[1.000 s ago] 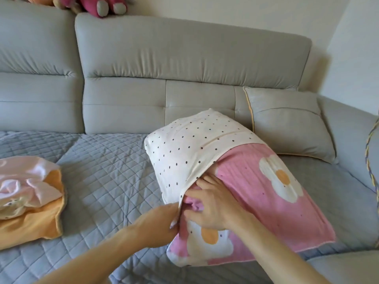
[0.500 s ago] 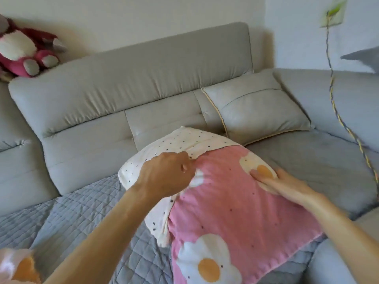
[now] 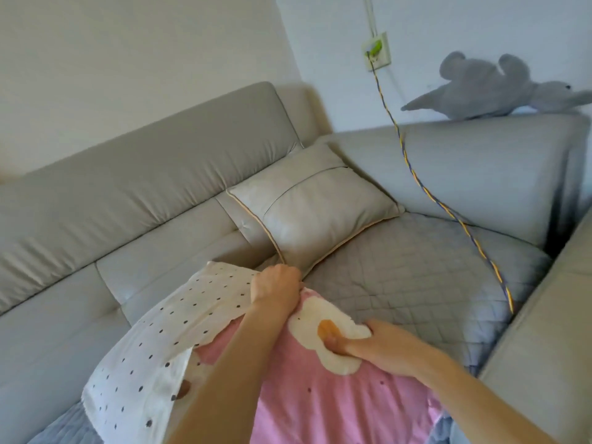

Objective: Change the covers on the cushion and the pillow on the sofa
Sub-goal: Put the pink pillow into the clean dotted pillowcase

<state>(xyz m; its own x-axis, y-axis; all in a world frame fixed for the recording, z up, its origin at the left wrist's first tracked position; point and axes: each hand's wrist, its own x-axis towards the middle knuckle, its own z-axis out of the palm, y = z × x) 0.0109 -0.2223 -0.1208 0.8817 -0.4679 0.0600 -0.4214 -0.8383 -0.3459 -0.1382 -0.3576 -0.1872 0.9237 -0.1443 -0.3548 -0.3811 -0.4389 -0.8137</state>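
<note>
Head view, sofa corner. The pink pillow (image 3: pixel 320 405) is lying in the foreground on the quilted mat (image 3: pixel 416 283) that is covering the seat of the grey sofa (image 3: pixel 144 174). Its far end is pointing toward the backrest. The dotted cover (image 3: pixel 166 341), white with small dark spots, is lying over the pillow's left part. The cover's open edge is running diagonally from the upper centre down to the lower left, leaving the pink cloth showing to the right of it.

The left hand (image 3: pixel 277 288) is reaching across the pillow and is gripping the cover's edge at the pillow's far end, fingers curled into a fist around the cloth. The right hand (image 3: pixel 378 346) is gripping the pillow's right side. Its thumb is pressing into a white flower print (image 3: pixel 307 315) with an orange centre, and its fingers are curling round the pillow's edge.

A grey cushion (image 3: pixel 314 216) with pale piping is leaning against the backrest, its lower corner sitting just beside the left hand. To the right of the pillow, a bare stretch of mat is lying open up to the sofa's side section. A striped cable (image 3: pixel 413 173) is hanging from a wall socket (image 3: pixel 378 52) and crossing above that stretch. A grey plush toy (image 3: pixel 493 88) is lying on top of the side backrest, well apart from both hands.
</note>
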